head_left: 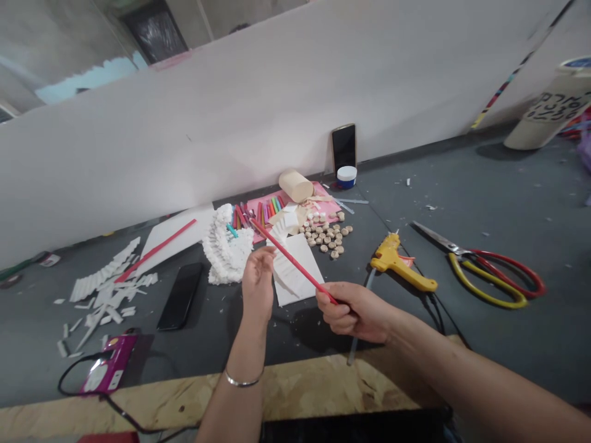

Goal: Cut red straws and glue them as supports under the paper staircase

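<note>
A thin red stick (pixel 292 262) is held slantwise above the dark table (pixel 484 184), its far tip pointing up and away toward the coloured crayons (pixel 268 209). Its near end is gripped in the right hand (pixel 355 315), whose fingers are closed round it with the thumb pressed on top. The left hand (pixel 258 280) is raised with the wrist bent and the back turned to the camera; its fingers are loosely curled and brought up against the middle of the stick. Whether the stick or an edge of paper is pinched there cannot be told. A white paper sheet (pixel 298 274) lies directly beneath the stick, with a frilled white paper heap (pixel 225 249) just beside the left hand. From this it is judged that paper is being matched to the stick for rolling. A further turn would call for the stick to be kept steady by the right hand while the paper edge is pressed flat by the left fingertips. A yellow glue gun (pixel 402 266) and scissors (pixel 484 271) lie to the right, well apart from the hands.
</note>
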Action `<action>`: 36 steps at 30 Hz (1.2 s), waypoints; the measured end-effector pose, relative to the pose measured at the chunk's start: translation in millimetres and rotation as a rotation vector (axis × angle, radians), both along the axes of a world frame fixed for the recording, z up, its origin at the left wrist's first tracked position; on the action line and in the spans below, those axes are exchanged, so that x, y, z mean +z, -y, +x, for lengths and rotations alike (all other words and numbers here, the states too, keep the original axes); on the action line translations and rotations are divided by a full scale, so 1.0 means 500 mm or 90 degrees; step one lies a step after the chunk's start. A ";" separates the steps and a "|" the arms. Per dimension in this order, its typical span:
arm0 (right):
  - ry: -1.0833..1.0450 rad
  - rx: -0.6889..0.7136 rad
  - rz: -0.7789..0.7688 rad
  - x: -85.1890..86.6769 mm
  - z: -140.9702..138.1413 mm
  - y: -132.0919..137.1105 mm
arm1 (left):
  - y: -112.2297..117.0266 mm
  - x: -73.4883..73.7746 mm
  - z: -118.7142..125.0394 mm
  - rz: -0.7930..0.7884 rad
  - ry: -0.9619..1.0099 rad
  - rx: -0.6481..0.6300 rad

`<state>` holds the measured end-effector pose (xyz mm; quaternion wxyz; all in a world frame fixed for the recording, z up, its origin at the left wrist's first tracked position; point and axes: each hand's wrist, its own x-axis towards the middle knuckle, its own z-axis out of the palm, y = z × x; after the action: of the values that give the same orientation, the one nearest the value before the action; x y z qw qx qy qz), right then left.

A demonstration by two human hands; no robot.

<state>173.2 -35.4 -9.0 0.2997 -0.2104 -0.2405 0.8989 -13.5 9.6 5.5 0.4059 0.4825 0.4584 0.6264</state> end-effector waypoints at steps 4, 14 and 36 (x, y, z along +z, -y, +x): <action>0.094 -0.094 0.072 -0.013 -0.014 0.005 | 0.012 0.005 0.020 -0.060 0.102 -0.181; 0.311 -0.090 0.247 -0.013 -0.033 0.014 | 0.029 0.009 0.036 -0.174 0.091 -0.181; 0.254 0.094 0.325 -0.020 -0.009 0.008 | 0.019 0.041 0.030 -0.236 0.572 -0.120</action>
<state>168.8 -39.2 -19.1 0.2237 -0.2826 -0.5269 0.7697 1.4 0.1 26.0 0.6970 0.1236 0.2961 0.6413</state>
